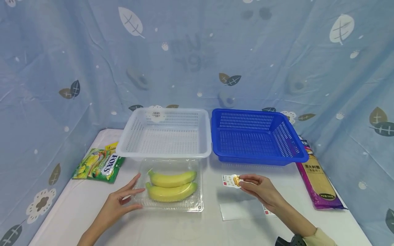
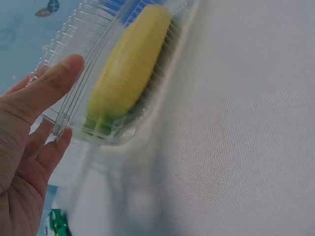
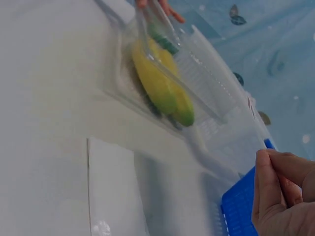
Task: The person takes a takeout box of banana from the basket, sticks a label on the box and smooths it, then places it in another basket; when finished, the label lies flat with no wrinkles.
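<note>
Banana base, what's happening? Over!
Left hand grips clear box; right hand pinches printed card. Bananas inside box. Nothing seen blocking card from box. Over.

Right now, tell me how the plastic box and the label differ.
The plastic box is big and see-through; the label is small, mostly white and printed. The box holds two bananas; the label bears a small yellow picture. The left hand holds the box's edge; the right hand pinches the label. Both have a hand on them.

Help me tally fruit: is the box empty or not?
Not empty: the head view shows two bananas lying side by side in the box.
</note>
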A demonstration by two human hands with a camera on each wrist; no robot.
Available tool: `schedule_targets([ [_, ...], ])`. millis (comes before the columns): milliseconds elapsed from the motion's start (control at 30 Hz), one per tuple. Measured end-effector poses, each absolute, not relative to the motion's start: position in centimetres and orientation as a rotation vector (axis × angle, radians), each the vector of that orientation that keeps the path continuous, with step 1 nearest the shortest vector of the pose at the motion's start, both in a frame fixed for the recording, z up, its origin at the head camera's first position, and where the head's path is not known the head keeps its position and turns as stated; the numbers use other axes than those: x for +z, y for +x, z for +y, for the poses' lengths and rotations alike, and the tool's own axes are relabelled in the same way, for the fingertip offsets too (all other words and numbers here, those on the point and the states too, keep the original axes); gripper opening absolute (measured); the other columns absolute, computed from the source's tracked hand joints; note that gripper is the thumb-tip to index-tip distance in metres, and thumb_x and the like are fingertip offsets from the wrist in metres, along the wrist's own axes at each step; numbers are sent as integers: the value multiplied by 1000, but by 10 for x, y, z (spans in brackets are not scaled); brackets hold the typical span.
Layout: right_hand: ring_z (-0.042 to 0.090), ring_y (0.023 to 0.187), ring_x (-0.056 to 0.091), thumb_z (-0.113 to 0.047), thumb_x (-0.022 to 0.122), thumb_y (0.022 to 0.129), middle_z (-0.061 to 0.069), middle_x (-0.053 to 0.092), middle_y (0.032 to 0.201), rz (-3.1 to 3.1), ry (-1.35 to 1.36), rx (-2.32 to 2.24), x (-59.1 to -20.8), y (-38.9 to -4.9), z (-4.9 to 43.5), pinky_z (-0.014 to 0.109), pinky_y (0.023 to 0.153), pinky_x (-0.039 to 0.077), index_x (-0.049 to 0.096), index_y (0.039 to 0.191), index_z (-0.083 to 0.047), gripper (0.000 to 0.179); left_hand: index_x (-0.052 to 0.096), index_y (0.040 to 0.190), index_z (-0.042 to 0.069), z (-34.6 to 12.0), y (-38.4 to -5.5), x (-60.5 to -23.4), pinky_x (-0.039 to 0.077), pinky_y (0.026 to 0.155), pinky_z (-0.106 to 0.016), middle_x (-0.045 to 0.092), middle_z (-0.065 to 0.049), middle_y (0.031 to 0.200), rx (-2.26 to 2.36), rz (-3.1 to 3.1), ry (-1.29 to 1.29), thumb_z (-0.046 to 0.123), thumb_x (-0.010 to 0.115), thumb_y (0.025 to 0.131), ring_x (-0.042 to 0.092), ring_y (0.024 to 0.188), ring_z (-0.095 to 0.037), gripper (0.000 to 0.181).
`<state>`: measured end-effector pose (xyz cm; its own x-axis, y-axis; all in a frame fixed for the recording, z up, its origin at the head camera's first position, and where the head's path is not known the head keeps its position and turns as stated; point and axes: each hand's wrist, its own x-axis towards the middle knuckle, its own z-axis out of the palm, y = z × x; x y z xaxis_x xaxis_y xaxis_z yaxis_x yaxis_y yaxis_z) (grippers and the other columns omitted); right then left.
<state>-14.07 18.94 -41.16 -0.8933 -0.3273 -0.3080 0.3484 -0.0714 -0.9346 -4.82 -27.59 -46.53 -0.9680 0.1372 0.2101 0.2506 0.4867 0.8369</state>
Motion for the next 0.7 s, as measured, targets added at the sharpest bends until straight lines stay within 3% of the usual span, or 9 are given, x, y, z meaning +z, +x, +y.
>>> schedule_targets([
  [167,12,88,67,2,64,89,2,67,95,1742,5,-1999,-407,-144,182,25,82,54,63,111,2,23,68,117,5,-276,-48,-467,52,87,-30,34,-7,153,-1521,-2599,-344,18,82,72,30,129,14,49],
  [367,13,88,67,5,63,89,3,67,94,1668,-8,-2022,-403,-144,174,25,83,54,65,108,0,20,67,119,6,-276,-49,-468,50,88,-38,33,-7,153,-1561,-2595,-353,19,81,73,29,129,13,50],
  [700,13,88,67,5,63,87,4,67,94,1705,-55,-2018,-395,-145,158,26,84,53,60,114,8,27,68,119,7,-276,-48,-466,50,88,-39,32,-7,154,-1571,-2605,-324,21,82,73,29,129,14,51],
])
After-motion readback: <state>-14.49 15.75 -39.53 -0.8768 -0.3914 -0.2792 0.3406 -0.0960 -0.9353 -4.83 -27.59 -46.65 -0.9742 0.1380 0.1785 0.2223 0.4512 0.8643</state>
